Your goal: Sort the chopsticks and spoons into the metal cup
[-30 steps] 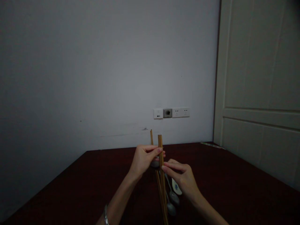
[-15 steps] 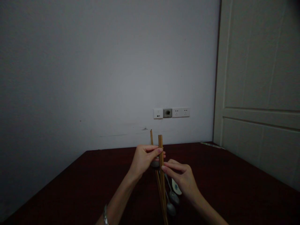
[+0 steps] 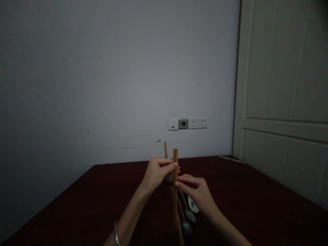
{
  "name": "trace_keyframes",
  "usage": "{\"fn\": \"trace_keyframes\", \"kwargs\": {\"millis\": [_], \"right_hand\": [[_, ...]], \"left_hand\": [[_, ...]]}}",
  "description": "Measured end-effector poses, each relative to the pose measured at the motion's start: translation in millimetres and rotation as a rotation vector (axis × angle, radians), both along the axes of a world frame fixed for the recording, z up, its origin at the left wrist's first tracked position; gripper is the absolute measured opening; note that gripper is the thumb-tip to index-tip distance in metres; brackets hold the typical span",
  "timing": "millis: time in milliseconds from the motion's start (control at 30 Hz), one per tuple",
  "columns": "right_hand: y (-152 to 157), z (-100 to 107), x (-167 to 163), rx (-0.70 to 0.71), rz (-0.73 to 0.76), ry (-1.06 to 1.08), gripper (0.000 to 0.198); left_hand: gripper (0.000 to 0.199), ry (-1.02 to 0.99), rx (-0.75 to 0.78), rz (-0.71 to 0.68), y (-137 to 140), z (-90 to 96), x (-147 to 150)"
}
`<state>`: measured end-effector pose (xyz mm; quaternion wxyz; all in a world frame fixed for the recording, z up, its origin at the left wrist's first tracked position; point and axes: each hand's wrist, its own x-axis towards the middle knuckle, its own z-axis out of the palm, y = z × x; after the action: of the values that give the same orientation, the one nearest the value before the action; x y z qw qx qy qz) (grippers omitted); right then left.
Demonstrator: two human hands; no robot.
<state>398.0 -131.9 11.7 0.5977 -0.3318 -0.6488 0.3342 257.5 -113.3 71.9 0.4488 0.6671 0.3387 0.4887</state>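
A pair of wooden chopsticks (image 3: 175, 196) stands nearly upright in front of me, side by side. My left hand (image 3: 157, 175) pinches them near the top, while my right hand (image 3: 196, 191) grips them lower down between thumb and fingers. Behind them, more chopsticks (image 3: 179, 229) lie slanting on the table. Two metal spoons (image 3: 190, 216) (image 3: 187, 228) rest just right of the held pair. Partly under my right hand is a white spoon (image 3: 192, 205) with a blue mark. Beyond my left hand, a container (image 3: 168, 179) is mostly hidden, and other chopsticks (image 3: 165, 149) rise behind that hand.
The dark red table (image 3: 102, 205) meets a pale wall (image 3: 128, 85) with sockets and switch plates (image 3: 187, 123). A light panelled door (image 3: 284, 85) stands to the right. A thin patterned strip (image 3: 232, 159) lies at the table's back right edge.
The lower ends of the held chopsticks have swung left, so the pair is now more upright and separate from the chopsticks lying behind. Both hands keep their grip.
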Motion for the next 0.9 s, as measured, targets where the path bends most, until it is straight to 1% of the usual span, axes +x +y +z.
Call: {"fn": "trace_keyframes", "kwargs": {"millis": [100,167,267,367,467,567,767,900], "right_hand": [[1,10,8,-0.045,0.021,-0.016,0.025],[3,23,14,-0.041,-0.019,-0.018,0.028],[5,48,22,0.035,-0.107,-0.018,0.03],[7,73,22,0.126,-0.092,-0.053,0.029],[9,89,18,0.254,-0.066,-0.146,0.022],[11,95,15,0.338,-0.047,-0.232,0.017],[12,95,16,0.394,-0.004,-0.273,0.012],[12,92,15,0.415,-0.01,-0.282,0.01]], "left_hand": [[0.027,0.014,0.03,-0.013,1,-0.7,-2],[0.027,0.02,0.049,-0.025,1,-0.5,-3],[0.026,0.016,0.052,-0.049,-1,1.4,-3],[0.025,0.015,0.038,-0.059,-5,4.3,-3],[0.025,0.028,0.049,-0.076,-7,6.0,-4],[0.026,0.036,0.062,-0.114,-8,5.3,-6],[0.027,0.047,0.062,-0.163,-4,0.3,-9],[0.026,0.057,0.08,-0.177,-2,-2.5,-12]]}}
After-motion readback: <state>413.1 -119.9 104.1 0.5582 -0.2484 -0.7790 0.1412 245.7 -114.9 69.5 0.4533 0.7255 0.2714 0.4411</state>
